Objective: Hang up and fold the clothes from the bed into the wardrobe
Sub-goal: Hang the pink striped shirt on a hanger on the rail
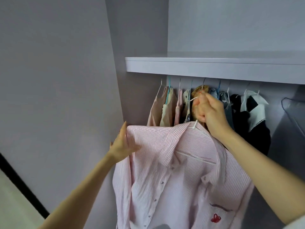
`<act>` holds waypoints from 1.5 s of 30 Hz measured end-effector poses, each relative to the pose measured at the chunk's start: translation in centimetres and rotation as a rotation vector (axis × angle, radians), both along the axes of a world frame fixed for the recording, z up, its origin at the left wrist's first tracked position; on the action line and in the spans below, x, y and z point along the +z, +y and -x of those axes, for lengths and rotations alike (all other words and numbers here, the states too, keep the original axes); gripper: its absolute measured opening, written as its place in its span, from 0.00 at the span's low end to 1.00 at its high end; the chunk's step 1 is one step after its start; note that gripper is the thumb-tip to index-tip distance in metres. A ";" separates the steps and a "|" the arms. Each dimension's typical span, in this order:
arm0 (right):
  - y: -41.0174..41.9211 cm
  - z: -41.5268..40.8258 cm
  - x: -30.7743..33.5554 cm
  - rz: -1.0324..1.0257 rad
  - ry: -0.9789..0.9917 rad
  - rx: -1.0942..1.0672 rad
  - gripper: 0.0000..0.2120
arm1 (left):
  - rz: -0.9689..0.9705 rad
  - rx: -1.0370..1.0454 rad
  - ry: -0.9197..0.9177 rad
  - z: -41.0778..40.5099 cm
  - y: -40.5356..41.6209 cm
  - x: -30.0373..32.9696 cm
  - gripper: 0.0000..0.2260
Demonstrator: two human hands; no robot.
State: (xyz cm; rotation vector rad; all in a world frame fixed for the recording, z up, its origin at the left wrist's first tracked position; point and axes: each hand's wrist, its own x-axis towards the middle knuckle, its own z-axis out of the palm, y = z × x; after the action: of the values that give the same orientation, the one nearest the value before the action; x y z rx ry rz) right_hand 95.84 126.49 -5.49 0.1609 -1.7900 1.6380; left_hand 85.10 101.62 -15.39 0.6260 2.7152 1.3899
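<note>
Above both hands, the wardrobe shelf (214,68) runs across, with a row of hung clothes (173,106) beneath it, just behind the right hand; pale pink and beige pieces hang nearer the left hand, dark and white ones beyond the right wrist. Between the two hands hangs the pink striped shirt (173,171), draped on a white hanger (196,157), buttons down its front and a small red motif near the pocket. At the shirt's top the right hand (209,111) is clenched round the hanger's hook (194,98). At the shirt's shoulder the left hand (123,144) grips the fabric
</note>
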 end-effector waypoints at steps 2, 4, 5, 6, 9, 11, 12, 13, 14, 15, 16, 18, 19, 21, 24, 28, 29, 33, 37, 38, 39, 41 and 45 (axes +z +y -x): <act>1.1 -0.5 0.1 -0.004 0.005 -0.019 0.17 | -0.093 0.051 0.027 0.8 -0.2 -0.4 0.26; 2.3 -0.9 0.0 -0.044 -0.018 -0.043 0.17 | -0.035 0.106 0.127 1.4 -0.1 -0.2 0.11; 2.8 -1.2 0.0 -0.057 -0.033 -0.042 0.17 | -0.026 0.124 0.167 1.6 0.0 0.0 0.09; 3.2 -1.4 -0.2 -0.055 -0.046 -0.040 0.18 | -0.035 0.134 0.196 1.6 0.3 0.3 0.09; 4.0 -2.0 -0.4 0.006 -0.061 -0.012 0.19 | -0.033 0.194 0.247 1.5 1.3 1.2 0.11; 3.9 -2.2 -0.5 0.044 -0.052 0.008 0.19 | 0.037 0.241 0.245 2.0 1.8 1.6 0.11; 3.8 -2.1 -0.4 0.070 -0.045 0.010 0.19 | 0.079 0.258 0.235 2.2 2.0 1.8 0.11; 3.6 -2.0 -0.4 0.105 -0.046 0.011 0.19 | 0.107 0.275 0.229 2.2 2.0 2.1 0.11; 3.4 -1.8 -0.3 0.146 -0.054 0.007 0.20 | 0.111 0.280 0.238 2.1 2.2 2.4 0.11; 3.3 -1.7 -0.2 0.188 -0.062 -0.001 0.20 | 0.098 0.256 0.282 1.7 2.6 2.7 0.11; 2.9 -1.5 -0.2 0.219 -0.068 -0.001 0.20 | 0.083 0.197 0.352 1.0 3.1 2.8 0.11; 2.4 -1.2 -0.2 0.241 -0.074 0.029 0.19 | 0.052 -0.030 0.496 -1.3 4.6 3.0 0.11; 2.2 -1.0 -0.2 0.228 -0.073 0.050 0.19 | 0.042 -0.170 0.542 -2.6 5.6 3.1 0.12; 1.6 -0.9 -0.2 0.181 -0.071 0.096 0.18 | 0.112 -0.364 0.603 -4.7 7.6 3.0 0.17; 1.8 -1.1 -0.3 0.123 -0.100 0.108 0.18 | 0.175 -0.383 0.632 -5.7 10.1 3.0 0.16; 4.0 -3.1 -0.2 0.117 -0.191 0.120 0.12 | -0.010 -0.306 0.552 -5.0 11.2 3.1 0.11; 5.0 -4.0 -0.7 0.004 -0.233 0.035 0.12 | -0.027 -0.306 0.552 -4.9 11.4 2.9 0.11; 7.7 -8.5 -5.5 -0.552 -0.334 -0.489 0.09 | -0.023 -0.245 0.579 -4.4 11.6 1.8 0.09; 7.0 -11.2 -10.3 -0.877 -0.473 -0.748 0.17 | -0.008 -0.167 0.698 -4.3 12.5 1.5 0.09; 6.5 -10.9 -11.1 -0.953 -0.573 -0.797 0.20 | -0.005 -0.166 0.713 -4.5 12.9 1.6 0.09; 6.1 -10.3 -11.7 -0.983 -0.661 -0.854 0.22 | -0.002 -0.169 0.724 -4.8 13.2 1.8 0.09; 5.8 -9.1 -11.9 -0.923 -0.751 -0.953 0.19 | -0.010 -0.180 0.756 -5.2 13.6 2.2 0.09; 7.3 -7.8 -10.4 -0.841 -0.726 -0.972 0.13 | 0.058 -0.188 0.868 -5.6 12.9 2.9 0.05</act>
State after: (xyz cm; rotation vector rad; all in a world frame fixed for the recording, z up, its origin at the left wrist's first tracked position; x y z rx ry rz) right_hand 103.67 133.79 -15.88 -0.8981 -2.3946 0.1853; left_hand 90.75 114.51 -12.48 1.7730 3.1146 1.1587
